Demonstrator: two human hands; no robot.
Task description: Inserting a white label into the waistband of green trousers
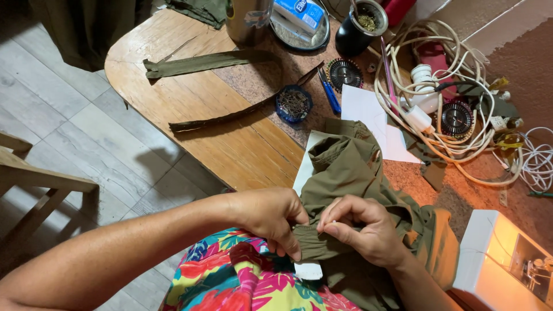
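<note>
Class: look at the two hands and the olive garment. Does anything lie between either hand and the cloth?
Nothing visible does. The left hand and right hand both already pinch a fold of the olive garment directly, fingers on the cloth.

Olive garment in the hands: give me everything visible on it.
The olive garment is a soft woven-looking fabric, crumpled and folded, draped from the wooden table's edge down onto the person's floral-clothed lap. A seam or placket runs along its upper fold, and an orange-lit lining or inner face shows at its right side. The left hand and right hand pinch a gathered edge between their fingers. A white tag or paper scrap sits at its lower edge. White paper sheets lie under its upper part.
</note>
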